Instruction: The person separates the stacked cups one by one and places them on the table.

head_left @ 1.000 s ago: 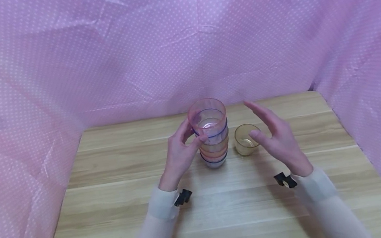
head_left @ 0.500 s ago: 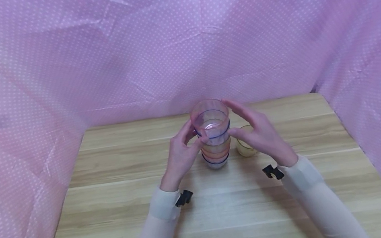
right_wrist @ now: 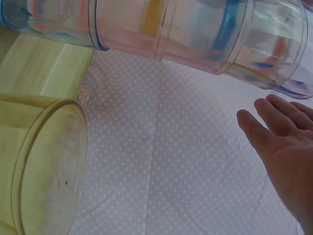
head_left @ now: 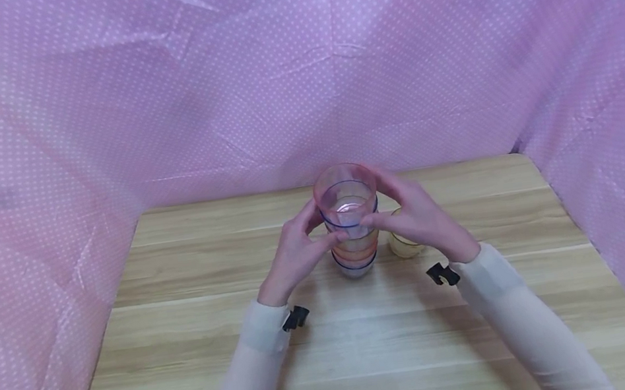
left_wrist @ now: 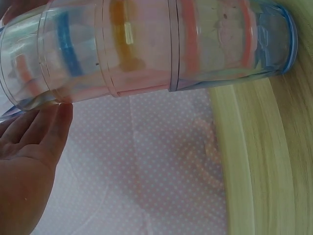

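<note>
A stack of nested clear cups, with blue, orange and pink rims, stands upright in the middle of the wooden table. My left hand grips the stack from the left, with the thumb in front and the fingers behind. In the left wrist view its fingertips lie against the stack. My right hand cups the top of the stack from the right. In the right wrist view its fingers are straight, with a gap to the stack.
A single yellow clear cup stands just right of the stack, partly hidden by my right hand, and shows large in the right wrist view. Pink dotted cloth walls the table at the back and on both sides.
My right hand has moved left from beside the yellow cup to the top of the stack. The left hand has stayed on the stack.
</note>
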{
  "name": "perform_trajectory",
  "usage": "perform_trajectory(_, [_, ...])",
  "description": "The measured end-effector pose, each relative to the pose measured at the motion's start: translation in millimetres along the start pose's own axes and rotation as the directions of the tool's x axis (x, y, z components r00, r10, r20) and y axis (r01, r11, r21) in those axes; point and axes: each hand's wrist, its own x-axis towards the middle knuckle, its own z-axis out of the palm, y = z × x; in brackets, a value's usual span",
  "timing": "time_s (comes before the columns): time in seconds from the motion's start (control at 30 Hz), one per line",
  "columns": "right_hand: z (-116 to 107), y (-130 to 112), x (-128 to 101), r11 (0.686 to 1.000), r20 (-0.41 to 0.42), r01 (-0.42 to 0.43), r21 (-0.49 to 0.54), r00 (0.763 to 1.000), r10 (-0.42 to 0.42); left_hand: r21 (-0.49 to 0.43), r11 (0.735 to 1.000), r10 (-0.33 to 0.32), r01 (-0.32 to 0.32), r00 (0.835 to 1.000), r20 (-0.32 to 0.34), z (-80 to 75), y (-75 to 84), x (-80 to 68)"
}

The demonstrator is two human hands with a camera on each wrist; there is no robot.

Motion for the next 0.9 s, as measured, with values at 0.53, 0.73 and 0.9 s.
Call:
perform_trajectory(0.53, [-2.7, -3.6, 9.8, 0.996, 0.085, 0.038, 0.083, 0.995, -0.045, -0.007, 0.999, 0.041, -0.041, 0.999, -0.006, 0.0, -1.3, 2.1])
perform_trajectory(0.73, [-2.6, -2.3, 10.5, 0.990, 0.086, 0.058, 0.127, 0.994, -0.070, -0.007, 0.999, 0.045, -0.045, 0.999, -0.002, 0.4, -1.6, 1.9])
perform_trajectory(0.9, [-1.8, -1.7, 9.6, 0.987, 0.086, 0.057, 0.150, 0.994, -0.070, 0.000, 0.999, 0.035, -0.035, 0.999, -0.005, 0.4, -1.1, 1.2])
